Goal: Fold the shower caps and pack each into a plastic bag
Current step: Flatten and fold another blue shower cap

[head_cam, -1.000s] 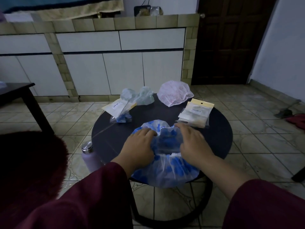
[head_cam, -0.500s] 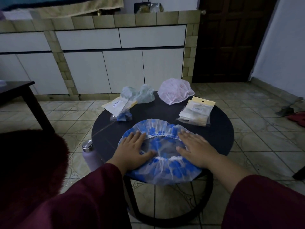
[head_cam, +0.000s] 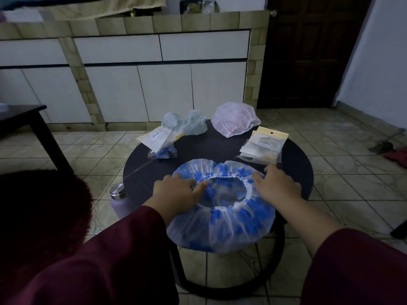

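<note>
Half a second ago my palms lay flat on the blue-spotted shower cap (head_cam: 222, 225); a second ago it was bunched between them. Now the cap is spread wide, opening up, its white elastic ring stretched into a broad oval, and my hands have slid outward to its far corners.

My left hand (head_cam: 176, 194) rests on the cap's left side, knuckles up, with the fingers (head_cam: 199, 187) curled down onto the gathered rim beside the elastic, pinching the plastic there. My right hand (head_cam: 276, 186) sits on the cap's right side, its fingers bent over the far right edge and gripping the frill. Both forearms reach in from dark red sleeves (head_cam: 123, 249).

The cap lies on the near part of the round dark desk (head_cam: 202, 148), and its near edge hangs over the desk's rim toward me. Behind it, at the left, a plastic bag (head_cam: 157, 139) with a white card lies over a packed blue bundle (head_cam: 166, 152). A pale green shower cap (head_cam: 187, 123) sits just behind that, and a pink shower cap (head_cam: 235, 121) sits at the far right. A stack of empty bags (head_cam: 263, 146) with yellow headers lies just beyond my right hand. A steel-topped bottle (head_cam: 117, 195) stands on the floor left of the desk.
</note>
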